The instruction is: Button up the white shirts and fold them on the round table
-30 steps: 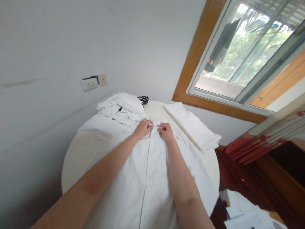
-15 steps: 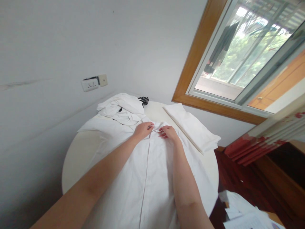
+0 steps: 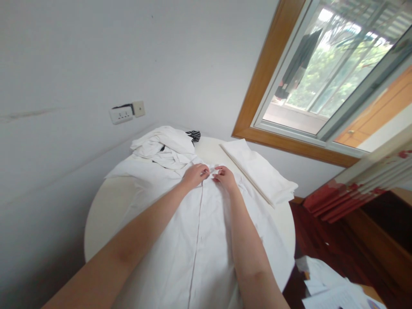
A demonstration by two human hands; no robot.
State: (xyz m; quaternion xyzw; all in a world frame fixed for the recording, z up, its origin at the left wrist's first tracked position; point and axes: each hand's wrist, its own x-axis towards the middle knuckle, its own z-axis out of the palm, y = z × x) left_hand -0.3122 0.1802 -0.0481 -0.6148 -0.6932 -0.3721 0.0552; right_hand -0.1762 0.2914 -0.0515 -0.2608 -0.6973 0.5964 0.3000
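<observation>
A white button-front shirt [image 3: 183, 240] lies spread over a round white table [image 3: 99, 214], its collar end away from me and its front placket running toward me. At the collar, my left hand [image 3: 195, 175] is closed, thumb and fingers pinching the shirt's edge. Just to its right, my right hand [image 3: 225, 177] has its fingers curled, also pinching the collar fabric. The two hands nearly meet. Any button between the fingertips is too small to make out.
Crumpled white clothing [image 3: 164, 146] sits at the table's back left, with a black striped cloth [image 3: 194, 136] behind it. A folded white garment [image 3: 257, 171] rests on the right. A wall socket [image 3: 121, 114] and a wood-framed window [image 3: 247, 128] are beyond. Papers [image 3: 334, 296] lie lower right.
My right hand has shifted slightly left, closer to my left hand, and its fingers have drawn together on the collar. The left hand has barely moved.
</observation>
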